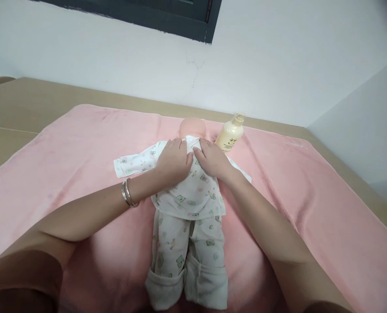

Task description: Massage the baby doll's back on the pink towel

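The doll (192, 127) lies directly under both hands, its bald head just beyond the fingertips and its legs pointing back between the forearms. No face shows, so it seems to be lying front down.

The left hand (175, 161) and the right hand (213, 160) rest palm down on the upper part of the printed shirt (193, 195), one at each shoulder. Their fingers lie forward and fairly close together, while the thumbs stand out toward each other without touching. No fold of cloth shows pinched, though the undersides of the fingers are hidden.

As a judgement, even contact suits this step: equal weight in both palms, light pressure, and hands matched on either side of the middle line. The shirt creases between the thumbs, so thin cloth will probably bunch if the hands drag; smoothing it first would help. The bracelet (128, 192) on the left wrist could catch the cloth.

The bottle (232, 132) stands just beyond the right hand, close enough to be knocked by a wide outward stroke. The pink blanket (92, 134) spreads beneath everything and could ruck up under a hard push.
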`<state>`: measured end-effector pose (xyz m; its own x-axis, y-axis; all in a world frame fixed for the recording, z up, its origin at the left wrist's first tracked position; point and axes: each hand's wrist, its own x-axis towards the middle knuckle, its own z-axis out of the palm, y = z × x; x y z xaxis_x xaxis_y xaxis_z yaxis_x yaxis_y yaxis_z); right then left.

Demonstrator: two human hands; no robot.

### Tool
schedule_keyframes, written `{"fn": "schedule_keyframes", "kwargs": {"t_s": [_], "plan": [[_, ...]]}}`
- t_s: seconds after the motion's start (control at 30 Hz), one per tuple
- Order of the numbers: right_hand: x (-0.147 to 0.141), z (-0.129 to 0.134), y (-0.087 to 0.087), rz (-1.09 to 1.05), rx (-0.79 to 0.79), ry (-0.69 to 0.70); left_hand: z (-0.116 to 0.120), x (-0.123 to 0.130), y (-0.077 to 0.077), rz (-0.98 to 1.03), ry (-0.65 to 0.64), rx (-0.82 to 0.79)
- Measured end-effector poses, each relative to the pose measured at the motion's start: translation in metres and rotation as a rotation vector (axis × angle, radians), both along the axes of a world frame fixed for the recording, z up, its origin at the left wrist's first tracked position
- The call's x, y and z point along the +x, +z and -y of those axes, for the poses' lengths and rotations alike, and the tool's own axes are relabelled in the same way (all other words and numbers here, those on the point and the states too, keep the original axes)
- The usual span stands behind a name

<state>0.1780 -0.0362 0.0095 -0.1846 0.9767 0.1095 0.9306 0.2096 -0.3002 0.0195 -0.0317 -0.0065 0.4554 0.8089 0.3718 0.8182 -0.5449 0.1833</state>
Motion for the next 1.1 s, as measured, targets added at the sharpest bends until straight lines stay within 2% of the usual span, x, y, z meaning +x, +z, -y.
{"fn": "schedule_keyframes", "kwargs": {"t_s": [0.13,0.37,0.5,0.6,0.7,0.8,0.93,1.03,1.1], "plan": [[-0.002,0.002,-0.002,0.063,0.012,-0.014,0.006,0.001,-0.001,-0.018,-0.036,0.040],[-0.020,0.031,0.005,0.274,0.128,-0.052,-0.016,-0.004,0.004,0.114,-0.033,-0.167],[-0.020,0.031,0.009,0.220,0.108,-0.083,-0.012,-0.003,0.002,0.012,-0.047,-0.040],[-0.012,0.018,0.007,0.107,0.055,-0.113,0.001,-0.002,0.001,-0.109,-0.028,0.081],[-0.004,0.006,0.002,0.033,0.019,-0.105,0.009,-0.002,0.001,-0.135,-0.028,0.127],[-0.002,0.004,-0.001,0.049,0.031,-0.105,0.004,-0.003,0.004,-0.078,-0.049,0.057],[-0.013,0.020,0.003,0.226,0.125,-0.110,-0.009,-0.004,0.011,-0.006,0.004,-0.140],[-0.020,0.030,0.008,0.347,0.174,-0.084,-0.014,-0.003,0.010,0.026,0.002,-0.141],[-0.022,0.031,0.008,0.348,0.180,-0.083,-0.015,-0.002,0.006,0.034,-0.006,-0.114]]}}
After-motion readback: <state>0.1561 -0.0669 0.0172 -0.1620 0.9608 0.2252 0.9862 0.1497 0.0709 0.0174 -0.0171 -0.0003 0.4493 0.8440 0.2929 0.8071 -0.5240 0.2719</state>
